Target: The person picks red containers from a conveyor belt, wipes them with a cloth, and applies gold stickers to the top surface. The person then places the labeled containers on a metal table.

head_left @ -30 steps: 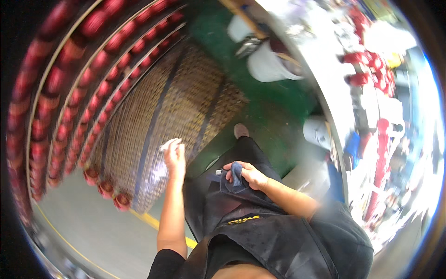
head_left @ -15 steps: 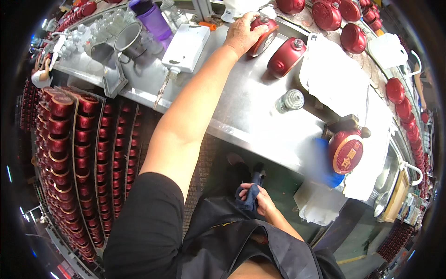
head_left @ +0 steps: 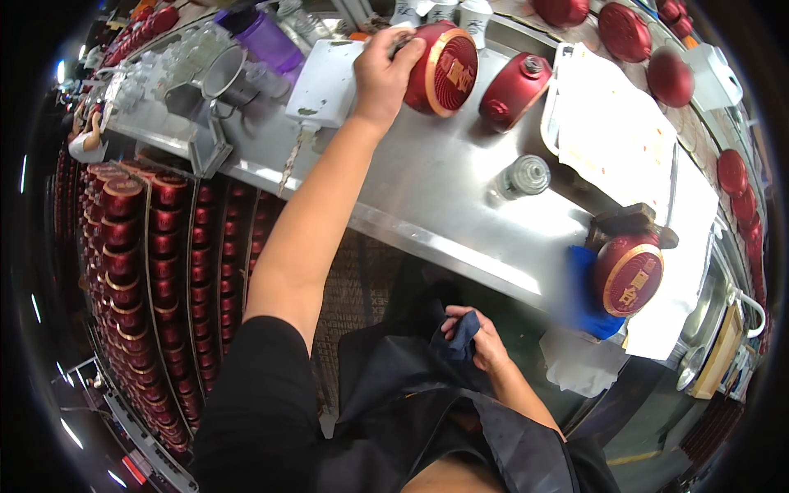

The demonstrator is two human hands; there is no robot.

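Observation:
My left hand (head_left: 383, 76) is closed around the neck of a round, flat-sided red bottle (head_left: 421, 72), its gold-rimmed face turned toward me above the far part of the metal table. Just right of it, a second red bottle (head_left: 507, 94) stands on the table with its neck up. Down at my lap, my right hand (head_left: 488, 345) grips a bunched dark blue cloth (head_left: 459, 335). A clear glass stopper-like piece (head_left: 524, 177) lies nearer on the metal top. Toward the right, another red bottle (head_left: 629, 276) leans against a dark block-like fixture (head_left: 631, 223) beside blue material (head_left: 585, 283).
Clear glassware and a metal jug (head_left: 226, 78) crowd the left side near a purple container (head_left: 261, 39) and a white box (head_left: 322, 82). A white tray (head_left: 604, 103) lies at the right. Tall stacks of red bottles (head_left: 122, 238) stand left of the table edge (head_left: 427, 238).
My left hand has drawn its red bottle back toward the left and turned the gold-rimmed face toward me. My right hand keeps the cloth at my lap. The whole view has shifted slightly.

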